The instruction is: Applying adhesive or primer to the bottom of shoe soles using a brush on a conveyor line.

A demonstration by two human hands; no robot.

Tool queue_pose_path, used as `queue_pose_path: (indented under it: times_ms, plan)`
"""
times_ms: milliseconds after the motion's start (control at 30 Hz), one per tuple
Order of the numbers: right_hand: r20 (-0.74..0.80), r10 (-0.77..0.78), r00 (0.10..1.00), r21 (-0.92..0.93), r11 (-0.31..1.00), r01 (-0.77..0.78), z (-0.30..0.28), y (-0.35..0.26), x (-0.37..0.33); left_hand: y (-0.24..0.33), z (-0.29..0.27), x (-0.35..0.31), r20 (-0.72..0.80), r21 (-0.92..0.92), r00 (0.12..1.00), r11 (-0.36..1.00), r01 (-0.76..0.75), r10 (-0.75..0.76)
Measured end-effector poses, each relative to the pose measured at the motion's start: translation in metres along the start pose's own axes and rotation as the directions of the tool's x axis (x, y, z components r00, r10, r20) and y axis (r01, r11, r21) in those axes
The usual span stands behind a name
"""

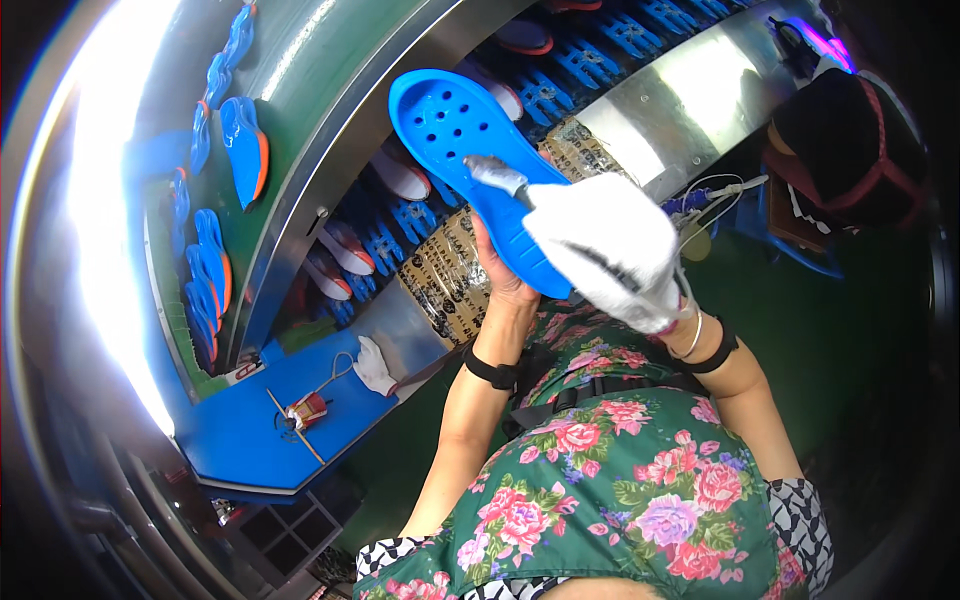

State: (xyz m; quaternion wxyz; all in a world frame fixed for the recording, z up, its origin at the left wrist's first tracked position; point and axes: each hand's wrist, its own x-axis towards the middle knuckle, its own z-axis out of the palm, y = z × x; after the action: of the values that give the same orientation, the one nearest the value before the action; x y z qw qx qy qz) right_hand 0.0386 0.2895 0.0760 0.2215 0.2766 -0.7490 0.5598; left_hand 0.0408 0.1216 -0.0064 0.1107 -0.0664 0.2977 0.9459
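A blue shoe sole (452,120) with a cluster of round holes at its far end is held up in front of me. My left hand (497,265) is bare and wraps around the sole from its left edge, with most fingers hidden beneath. My right hand (610,245) wears a thick white glove and lies over the sole's right edge. One grey-covered fingertip (495,175) of it presses on the inner surface; the other fingers are curled and partly hidden. Black bands sit on both wrists.
Blue and orange soles (243,155) stand on a green surface at the left. Behind the metal rail (335,160), more shoe parts and blue forms line a lower conveyor. A blue side table (235,425) bears a white glove (374,367) and a small corded tool (306,410).
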Motion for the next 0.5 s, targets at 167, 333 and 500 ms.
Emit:
queue_pose_path:
  times_ms: [167,333,500]
  plan:
    - [-0.035,0.162,0.986,0.313,0.939,-0.143,0.015,0.002,-0.01,0.002,0.005,0.015,0.204,-0.176,0.979,0.983,0.055,-0.018]
    - [-0.049,0.093,0.994,0.108,0.99,-0.088,0.01,0.003,-0.011,0.007,0.022,0.019,0.143,-0.269,0.989,0.963,-0.009,0.049]
    - [0.062,0.009,0.998,0.163,0.986,-0.019,0.008,0.006,-0.016,0.011,0.012,0.023,0.213,-0.334,0.976,0.942,0.035,0.04]
